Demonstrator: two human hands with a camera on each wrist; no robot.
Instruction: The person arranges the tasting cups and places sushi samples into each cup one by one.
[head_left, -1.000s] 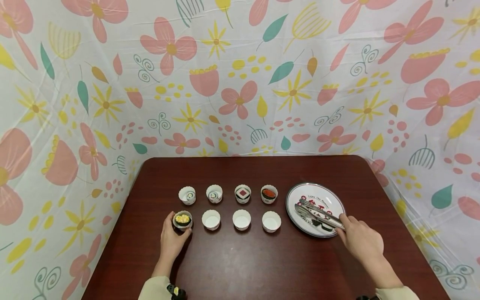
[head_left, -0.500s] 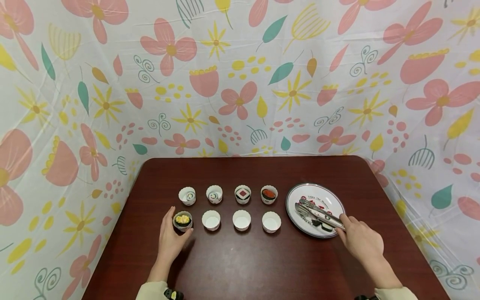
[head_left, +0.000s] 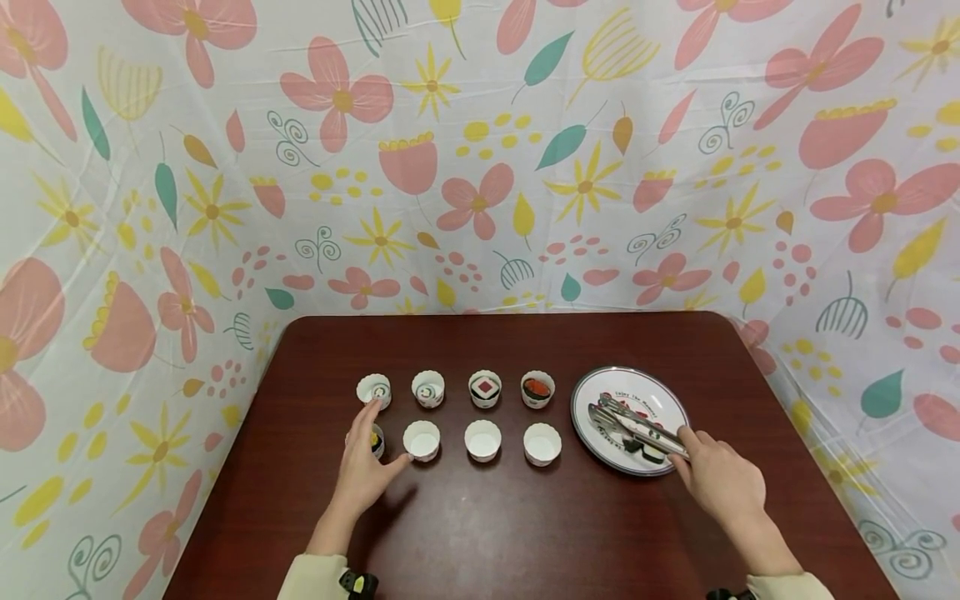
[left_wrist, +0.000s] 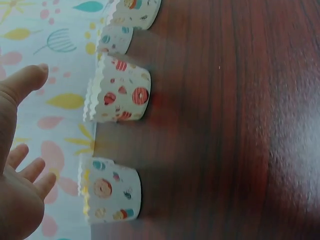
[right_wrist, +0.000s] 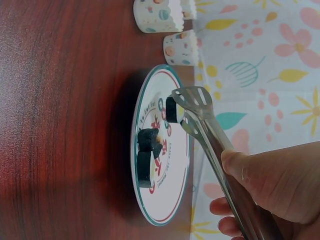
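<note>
My left hand [head_left: 367,479] is spread in the air over the left end of the front row, holding nothing. Behind its fingers, partly hidden, stands a paper baking cup [left_wrist: 112,192] with a yellow-topped sushi piece in it. An empty baking cup [head_left: 422,442] is just right of the thumb. My right hand [head_left: 723,479] grips metal tongs [head_left: 652,437], their ends over a white plate [head_left: 587,442]. Dark-wrapped sushi pieces [right_wrist: 145,170] lie on the plate. One sushi piece [right_wrist: 173,110] is close to the tong tips; whether they touch it I cannot tell.
The back row of cups holds sushi: two cups with round rolls [head_left: 428,389], one with a red-centred square piece [head_left: 485,389], one with an orange-topped piece [head_left: 537,389]. Two more empty cups [head_left: 483,440] continue the front row. A flowered cloth [head_left: 480,167] encloses the brown table [head_left: 465,533].
My left hand has let go of the cup with the yellow-topped sushi and lifted to the right, now covering part of it. The right hand and tongs have hardly moved.
</note>
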